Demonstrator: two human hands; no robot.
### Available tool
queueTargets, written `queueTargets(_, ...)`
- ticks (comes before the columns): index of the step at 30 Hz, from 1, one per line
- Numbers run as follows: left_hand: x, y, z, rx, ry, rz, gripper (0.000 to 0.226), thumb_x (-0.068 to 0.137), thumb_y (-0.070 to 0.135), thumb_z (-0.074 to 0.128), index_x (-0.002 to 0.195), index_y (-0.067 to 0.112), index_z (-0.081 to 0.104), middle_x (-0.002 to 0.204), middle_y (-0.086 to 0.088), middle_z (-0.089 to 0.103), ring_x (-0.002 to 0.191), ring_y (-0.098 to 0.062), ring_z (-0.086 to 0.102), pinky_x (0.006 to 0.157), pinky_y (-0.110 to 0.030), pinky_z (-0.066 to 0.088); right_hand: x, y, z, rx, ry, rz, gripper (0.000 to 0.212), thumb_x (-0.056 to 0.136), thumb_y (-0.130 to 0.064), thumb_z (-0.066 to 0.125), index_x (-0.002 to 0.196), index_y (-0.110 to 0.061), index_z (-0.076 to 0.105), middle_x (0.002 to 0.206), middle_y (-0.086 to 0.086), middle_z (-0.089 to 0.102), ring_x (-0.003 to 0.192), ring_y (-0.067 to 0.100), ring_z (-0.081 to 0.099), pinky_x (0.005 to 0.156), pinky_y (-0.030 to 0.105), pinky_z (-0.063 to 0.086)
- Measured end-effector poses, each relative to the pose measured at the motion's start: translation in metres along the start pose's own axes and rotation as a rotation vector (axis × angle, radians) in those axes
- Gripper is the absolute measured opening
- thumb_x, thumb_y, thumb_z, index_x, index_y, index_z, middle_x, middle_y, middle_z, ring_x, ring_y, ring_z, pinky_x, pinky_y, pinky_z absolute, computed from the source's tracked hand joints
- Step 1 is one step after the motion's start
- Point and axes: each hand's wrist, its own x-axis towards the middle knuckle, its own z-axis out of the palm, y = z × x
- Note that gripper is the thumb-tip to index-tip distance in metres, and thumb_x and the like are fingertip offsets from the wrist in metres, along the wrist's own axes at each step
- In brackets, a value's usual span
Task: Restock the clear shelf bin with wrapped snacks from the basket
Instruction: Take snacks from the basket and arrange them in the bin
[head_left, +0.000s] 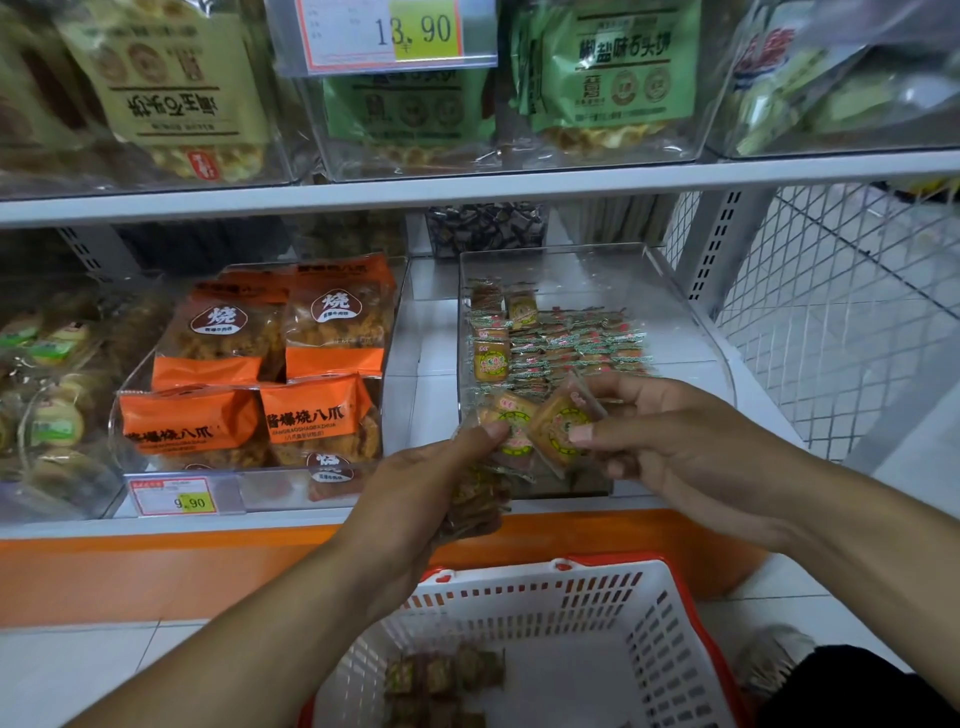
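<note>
left hand (415, 488) grips snack stack (475, 501) | right hand (670, 441) pinches snack (558, 428) ahead of bin (691, 312) | risk: loose stack spills

Orange snack packs (270, 374) filled the neighbouring bin; green packets (613, 73) sat above, behind a price tag (387, 34).

glossy clear plastic bin (691, 317); white perforated plastic basket (649, 639).
</note>
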Motion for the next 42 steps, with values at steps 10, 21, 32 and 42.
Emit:
queueTargets(10,-0.004,-0.002,0.005,0.074,0.022,0.105,0.046,0.07,0.054,0.08,0.099,0.018,0.082,0.101,-0.008,0.079,0.084,-0.018,0.076,0.067,-0.025,0.057,-0.001,0.017,0.019,0.173,0.026,0.021,0.044,0.086,-0.012,0.068,0.128,-0.024,0.068,0.121,0.004,0.073,0.109,0.025,0.072,0.094,0.04,0.057)
queueTargets(21,-0.002,0.001,0.007,0.279,0.014,0.275,0.048,0.083,0.066,0.063,0.095,0.023,0.082,0.093,-0.006,0.08,0.088,-0.023,0.077,0.074,-0.031,0.061,0.005,0.008,0.02,0.442,-0.136,0.104,0.036,0.094,0.0,0.05,0.127,0.003,0.064,0.127,0.023,0.067,0.122,0.037,0.063,0.104,0.048,0.051)
queueTargets(32,0.01,0.015,0.006,0.196,-0.037,0.198,0.033,0.089,0.044,0.069,0.099,0.015,0.081,0.102,-0.013,0.078,0.094,-0.031,0.076,0.081,-0.039,0.06,0.024,-0.002,-0.009,0.168,-0.369,0.113,0.061,0.075,0.014,0.066,0.134,-0.001,0.058,0.133,0.024,0.063,0.123,0.035,0.062,0.101,0.043,0.053)
queueTargets(42,0.023,0.017,0.031,0.078,0.088,0.228,0.016,0.095,0.033,0.067,0.097,0.028,0.082,0.098,0.002,0.08,0.094,-0.018,0.076,0.081,-0.037,0.062,0.113,0.004,-0.035,-0.481,0.381,-0.168,0.072,0.061,0.003,0.091,0.121,-0.018,0.056,0.108,-0.006,0.071,0.096,0.011,0.07,0.082,0.026,0.058)
